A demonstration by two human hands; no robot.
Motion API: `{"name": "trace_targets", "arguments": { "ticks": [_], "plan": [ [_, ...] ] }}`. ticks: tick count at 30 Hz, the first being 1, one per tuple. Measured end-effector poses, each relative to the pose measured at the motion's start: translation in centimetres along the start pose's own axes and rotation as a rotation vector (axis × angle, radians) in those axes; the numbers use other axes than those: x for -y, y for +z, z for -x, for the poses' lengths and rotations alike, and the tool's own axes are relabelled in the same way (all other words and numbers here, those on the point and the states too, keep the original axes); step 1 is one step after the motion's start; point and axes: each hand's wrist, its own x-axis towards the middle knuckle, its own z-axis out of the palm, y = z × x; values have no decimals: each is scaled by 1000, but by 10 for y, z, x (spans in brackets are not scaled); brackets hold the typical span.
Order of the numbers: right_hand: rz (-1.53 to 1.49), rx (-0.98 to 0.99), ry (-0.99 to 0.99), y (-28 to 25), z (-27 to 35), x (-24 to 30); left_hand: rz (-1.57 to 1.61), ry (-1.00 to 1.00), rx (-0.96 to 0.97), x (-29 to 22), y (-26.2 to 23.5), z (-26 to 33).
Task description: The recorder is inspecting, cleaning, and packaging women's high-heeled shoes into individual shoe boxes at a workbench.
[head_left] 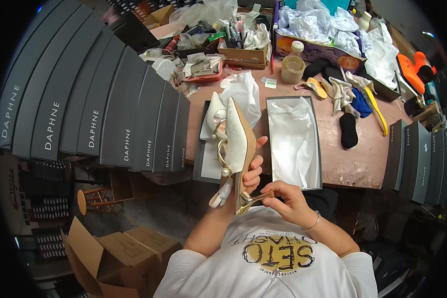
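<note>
A white high-heeled shoe (237,144) with a tan sole, pearl trim and a gold heel is held up on its side, toe pointing away from me. My left hand (254,175) wraps its fingers round the sole from behind. Near the gold heel's tip, my right hand (289,202) grips with thumb and fingers. Beyond lies the matching shoe (216,110), partly hidden, with white paper (244,94) beside it. Both rest over a dark grey shoebox part (198,161). To the right, another shoebox part (319,149) is lined with white tissue paper (290,139).
Tall rows of dark shoeboxes (129,109) stand at left, more shoeboxes (416,149) at right. On the pink table (345,166) are a jar (293,67), a yellow brush (377,113), rags (340,94) and a black pad (348,130). Cardboard cartons (129,253) sit below left.
</note>
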Motion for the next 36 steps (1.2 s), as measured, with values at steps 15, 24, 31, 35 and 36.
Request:
{"name": "trace_targets", "arguments": {
  "ticks": [15,24,31,35,36],
  "plan": [
    [1062,52,-486,4,-10,53,-196,172,-175,6,-11,4],
    [-815,-141,46,-35,-12,34,-418,498,-433,-11,-19,-3],
    [-1067,-302,307,-64,6,-2,-745,504,-715,3,-20,24],
    [-1077,-286,336,-60,7,-5,-714,509,-817,7,-16,25],
    [-1080,-288,343,-59,5,-4,-705,519,-837,8,-15,24]
  ]
}}
